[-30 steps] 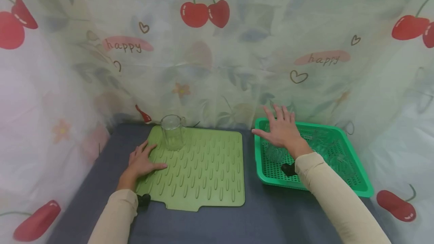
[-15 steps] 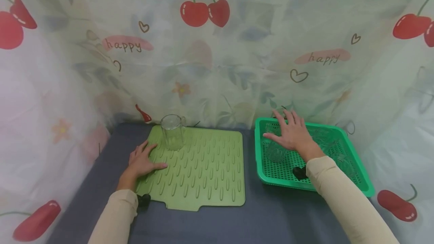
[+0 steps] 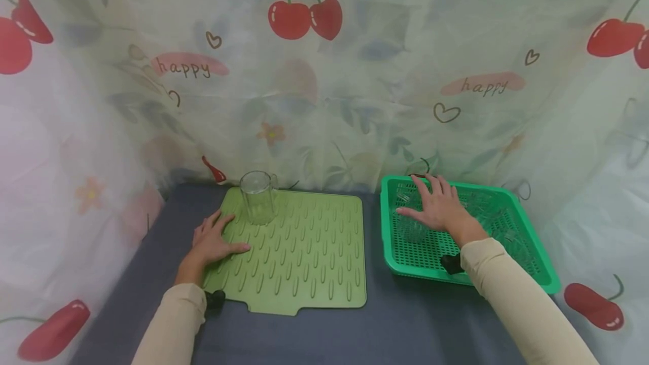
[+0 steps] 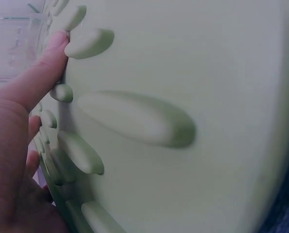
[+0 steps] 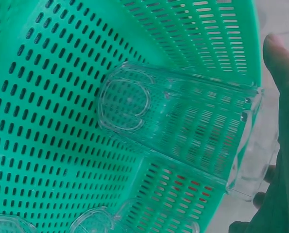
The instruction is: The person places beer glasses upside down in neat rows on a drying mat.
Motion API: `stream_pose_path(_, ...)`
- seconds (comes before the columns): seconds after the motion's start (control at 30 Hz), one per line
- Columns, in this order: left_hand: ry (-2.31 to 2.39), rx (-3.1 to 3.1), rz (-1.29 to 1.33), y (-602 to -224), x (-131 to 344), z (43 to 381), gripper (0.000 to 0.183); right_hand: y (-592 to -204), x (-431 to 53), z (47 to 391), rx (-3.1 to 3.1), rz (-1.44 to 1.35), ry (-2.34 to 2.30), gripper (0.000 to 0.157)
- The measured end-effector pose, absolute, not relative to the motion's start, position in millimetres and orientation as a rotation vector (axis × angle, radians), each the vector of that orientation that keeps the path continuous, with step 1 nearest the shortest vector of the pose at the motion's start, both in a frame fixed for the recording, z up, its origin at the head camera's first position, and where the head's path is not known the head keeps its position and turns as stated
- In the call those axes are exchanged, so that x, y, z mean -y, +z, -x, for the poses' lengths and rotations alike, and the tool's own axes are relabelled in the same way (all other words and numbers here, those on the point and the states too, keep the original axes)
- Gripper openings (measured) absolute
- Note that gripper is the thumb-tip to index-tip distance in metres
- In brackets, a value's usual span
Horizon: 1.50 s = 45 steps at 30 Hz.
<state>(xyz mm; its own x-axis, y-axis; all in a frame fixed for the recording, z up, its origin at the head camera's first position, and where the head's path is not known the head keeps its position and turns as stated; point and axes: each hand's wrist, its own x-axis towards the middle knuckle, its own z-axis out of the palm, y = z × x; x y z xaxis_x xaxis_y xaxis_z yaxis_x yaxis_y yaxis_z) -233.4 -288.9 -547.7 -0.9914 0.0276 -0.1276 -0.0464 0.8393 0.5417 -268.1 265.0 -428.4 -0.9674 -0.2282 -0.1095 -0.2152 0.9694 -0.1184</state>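
the right hand (image 3: 441,207) hangs over the left part of the green basket (image 3: 431,276), its fingers and thumb spread apart. below its palm, near the basket's left edge, is a clear drinking glass (image 5: 183,126); in the right wrist view the thumb lies to one side of the glass's near end and fingertips lie to the other, but i cannot tell whether they touch it. more clear glassware (image 3: 512,238) lies in the right half of the basket, too see-through to count. the basket sits toward the tabletop's back right corner, angled to the back edge.

the left hand (image 3: 213,241) rests at the left edge of the light green mat (image 3: 309,263), thumb and fingers apart, the thumb on the mat's ridged face. just beyond its fingers, near the mat's back left corner, a clear glass mug (image 3: 257,201) stands with its handle toward the right; which end is up i cannot tell. the mat lies left of the basket, near the back edge of the dark tabletop (image 3: 395,325). beige sleeves (image 3: 174,320) cover both forearms. behind the back edge hangs a pale curtain (image 3: 324,83) printed with cherries, hearts and "happy".
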Motion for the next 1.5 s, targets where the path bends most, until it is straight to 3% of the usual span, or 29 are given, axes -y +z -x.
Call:
stream_pose_path(0.47,0.839,-2.888,0.015,-548.8,288.3,232.4,0.110,-434.9,-265.1,267.6,-2.913,0.344,-0.111,0.101)
stream_pose_path(1.5,0.852,-2.898,0.004,-540.0,286.9,229.1,0.106,-419.9,-256.5,261.6,-2.950,0.398,-0.218,0.079)
